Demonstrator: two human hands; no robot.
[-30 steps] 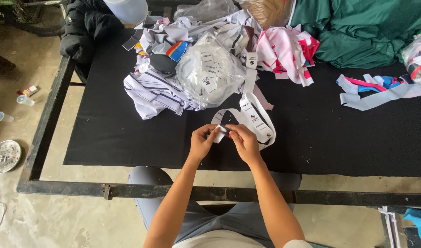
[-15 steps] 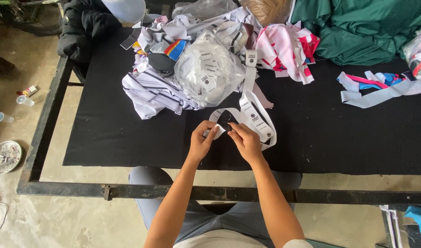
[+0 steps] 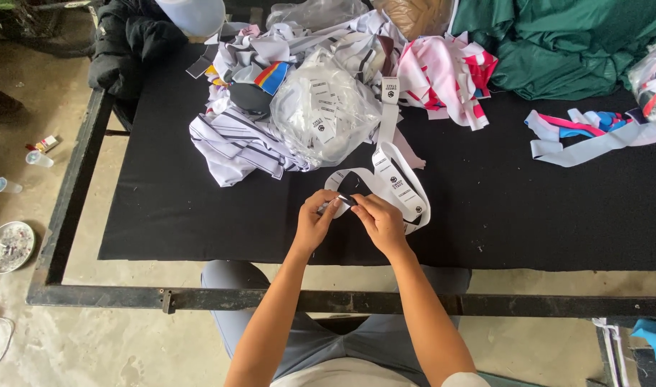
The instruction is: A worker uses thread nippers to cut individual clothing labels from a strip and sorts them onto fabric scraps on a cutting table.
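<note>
My left hand (image 3: 315,218) and my right hand (image 3: 379,221) meet over the front part of a black cloth-covered table (image 3: 163,208). Together they pinch the end of a long white label ribbon (image 3: 392,179) with small dark marks. The ribbon loops on the cloth just behind my hands and runs up toward a clear plastic bag of white labels (image 3: 324,115). A small dark piece sits between my fingertips; I cannot tell what it is.
Striped white fabric (image 3: 235,143), pink-and-white cloth (image 3: 442,72) and green cloth (image 3: 557,43) pile along the back. Fabric strips (image 3: 586,136) lie at right. A dark jacket (image 3: 124,36) hangs at the far left corner. A metal frame (image 3: 199,299) edges the table; a dish (image 3: 9,246) and cups sit on the floor.
My hands stayed at the same spot, working the ribbon end; the fingertips have drawn closer together on it. The ribbon loop shifted slightly.
</note>
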